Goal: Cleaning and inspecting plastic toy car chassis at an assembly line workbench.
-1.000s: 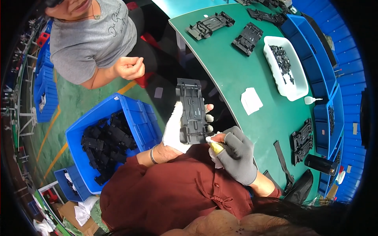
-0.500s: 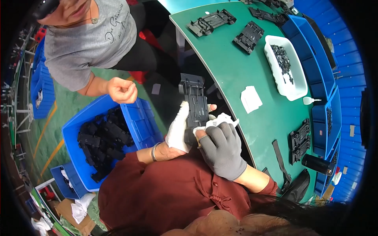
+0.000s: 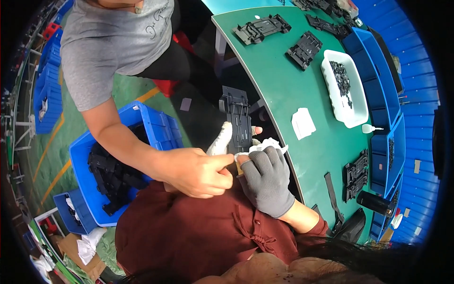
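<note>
A black moulded plastic part (image 3: 239,118) stands lengthwise before my body, held in my left hand (image 3: 221,139), which wears a white glove. Its thumb lies along the left edge and bare fingertips come round the right edge. My right hand (image 3: 268,182), in a grey knitted glove with the thumb tip bare, is closed on a crumpled white cloth (image 3: 269,144) at the part's lower end. A co-worker's bare hand (image 3: 203,173) reaches in from the left, fingers curled, covering my left wrist and coming close to my right thumb; whether it touches is unclear.
On the green table (image 3: 279,90) to the right lie several similar black parts (image 3: 305,49), a white paper piece (image 3: 302,123) and a white tray (image 3: 355,116) of small black pieces. Blue bins (image 3: 364,61) line its far side. A blue crate (image 3: 163,128) of black parts stands left.
The co-worker's arm has swung down and right, so the hand now overlaps my left wrist. My hands keep hold of the part and cloth; the view has shifted slightly.
</note>
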The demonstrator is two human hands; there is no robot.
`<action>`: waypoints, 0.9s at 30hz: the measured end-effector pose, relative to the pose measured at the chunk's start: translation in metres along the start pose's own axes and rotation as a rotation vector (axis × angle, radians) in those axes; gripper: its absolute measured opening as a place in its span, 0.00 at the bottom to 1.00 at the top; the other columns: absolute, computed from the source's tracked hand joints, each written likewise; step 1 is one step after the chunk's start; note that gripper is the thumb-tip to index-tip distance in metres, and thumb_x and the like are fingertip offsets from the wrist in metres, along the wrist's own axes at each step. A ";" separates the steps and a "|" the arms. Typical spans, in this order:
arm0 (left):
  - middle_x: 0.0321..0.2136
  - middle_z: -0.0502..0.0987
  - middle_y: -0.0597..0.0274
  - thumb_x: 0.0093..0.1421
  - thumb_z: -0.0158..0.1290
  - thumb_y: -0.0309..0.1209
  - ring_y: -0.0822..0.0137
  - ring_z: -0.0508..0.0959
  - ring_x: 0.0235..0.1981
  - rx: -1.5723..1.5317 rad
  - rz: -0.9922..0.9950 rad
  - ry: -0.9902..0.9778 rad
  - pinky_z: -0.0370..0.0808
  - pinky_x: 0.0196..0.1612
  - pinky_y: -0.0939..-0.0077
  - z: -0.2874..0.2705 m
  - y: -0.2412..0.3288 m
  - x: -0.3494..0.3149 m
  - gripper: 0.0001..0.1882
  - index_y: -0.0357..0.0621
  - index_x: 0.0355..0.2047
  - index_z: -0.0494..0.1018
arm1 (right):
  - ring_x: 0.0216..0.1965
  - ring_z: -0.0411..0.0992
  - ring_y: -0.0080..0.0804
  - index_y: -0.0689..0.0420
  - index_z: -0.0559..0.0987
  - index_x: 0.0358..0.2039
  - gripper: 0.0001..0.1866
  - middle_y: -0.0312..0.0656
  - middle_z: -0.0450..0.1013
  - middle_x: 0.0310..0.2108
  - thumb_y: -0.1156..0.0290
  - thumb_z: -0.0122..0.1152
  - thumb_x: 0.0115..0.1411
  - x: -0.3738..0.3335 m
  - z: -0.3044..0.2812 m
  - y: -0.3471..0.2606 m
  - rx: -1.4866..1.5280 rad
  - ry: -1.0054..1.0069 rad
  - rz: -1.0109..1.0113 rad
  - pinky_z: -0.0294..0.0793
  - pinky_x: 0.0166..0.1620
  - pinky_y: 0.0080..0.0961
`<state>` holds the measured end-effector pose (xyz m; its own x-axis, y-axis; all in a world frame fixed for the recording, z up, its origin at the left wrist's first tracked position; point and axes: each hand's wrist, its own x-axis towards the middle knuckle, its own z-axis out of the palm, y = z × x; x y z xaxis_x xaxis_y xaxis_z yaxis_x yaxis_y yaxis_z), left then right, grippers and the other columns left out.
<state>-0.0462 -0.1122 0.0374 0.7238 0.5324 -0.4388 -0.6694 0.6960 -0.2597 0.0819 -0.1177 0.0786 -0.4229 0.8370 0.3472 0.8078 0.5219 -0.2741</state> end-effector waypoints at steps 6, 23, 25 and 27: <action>0.37 0.78 0.60 0.70 0.40 0.48 0.65 0.78 0.36 -0.494 -0.155 0.261 0.78 0.47 0.69 0.019 0.020 -0.004 0.23 0.42 0.46 0.75 | 0.31 0.67 0.37 0.59 0.79 0.35 0.14 0.39 0.65 0.28 0.73 0.63 0.46 0.005 0.005 -0.001 0.005 0.100 -0.020 0.66 0.32 0.33; 0.31 0.75 0.65 0.62 0.52 0.43 0.66 0.75 0.34 -1.872 -0.612 1.040 0.76 0.46 0.69 0.062 0.073 -0.035 0.15 0.45 0.36 0.79 | 0.33 0.69 0.40 0.60 0.79 0.34 0.13 0.41 0.67 0.30 0.74 0.63 0.44 0.007 0.001 0.004 0.132 0.022 -0.055 0.67 0.33 0.34; 0.31 0.74 0.65 0.61 0.53 0.42 0.66 0.74 0.33 -2.033 -0.666 1.130 0.76 0.46 0.69 0.066 0.080 -0.041 0.15 0.45 0.35 0.80 | 0.32 0.68 0.40 0.60 0.79 0.34 0.13 0.41 0.67 0.31 0.74 0.63 0.45 0.007 0.001 0.004 0.114 0.032 -0.079 0.67 0.33 0.34; 0.30 0.74 0.66 0.60 0.54 0.42 0.66 0.74 0.33 -2.110 -0.694 1.180 0.76 0.46 0.69 0.080 0.079 -0.038 0.14 0.45 0.35 0.80 | 0.36 0.68 0.42 0.59 0.78 0.34 0.15 0.41 0.69 0.32 0.68 0.64 0.45 0.004 -0.001 0.006 0.104 -0.065 -0.058 0.67 0.38 0.39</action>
<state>-0.1132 -0.0388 0.1024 0.9450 -0.2919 0.1477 -0.2441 -0.9297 -0.2757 0.0854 -0.1114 0.0789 -0.4959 0.8124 0.3069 0.7359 0.5807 -0.3482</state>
